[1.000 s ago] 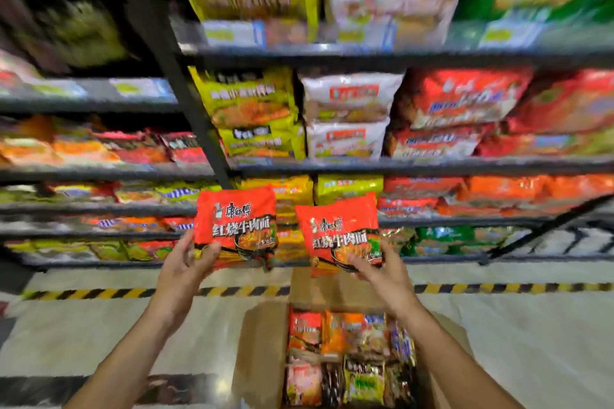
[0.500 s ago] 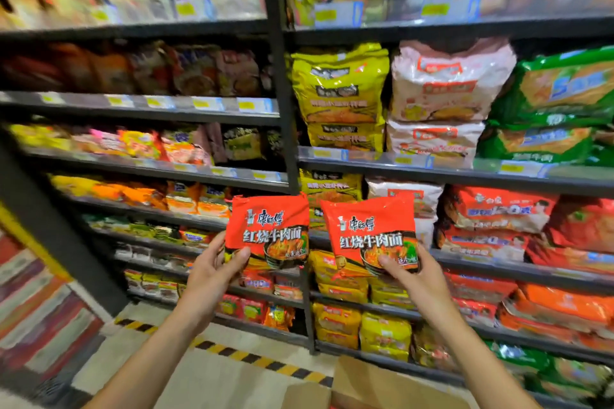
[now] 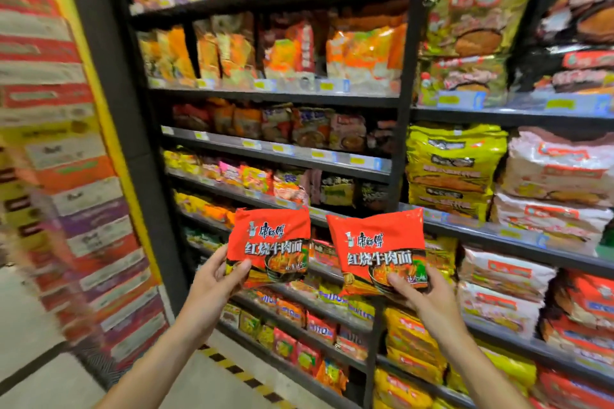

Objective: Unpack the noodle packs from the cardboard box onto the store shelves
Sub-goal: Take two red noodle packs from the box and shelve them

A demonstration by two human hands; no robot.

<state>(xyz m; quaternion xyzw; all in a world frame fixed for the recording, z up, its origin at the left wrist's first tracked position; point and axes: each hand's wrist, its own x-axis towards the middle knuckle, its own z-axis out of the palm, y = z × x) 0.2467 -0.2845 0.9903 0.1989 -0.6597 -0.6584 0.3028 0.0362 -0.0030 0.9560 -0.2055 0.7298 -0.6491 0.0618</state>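
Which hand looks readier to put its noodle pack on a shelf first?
Probably the left. The left hand holds its pack in front of the bay of single packs. The right hand holds its pack by the upright post, beside the big multipacks.

Both red packs carry the same print. The left pack (image 3: 270, 244) shows the brand 康師傅 in white and under it 红烧牛肉面. The right pack (image 3: 378, 256) shows these same words. The shelf price tags (image 3: 327, 86) are too blurred to read.
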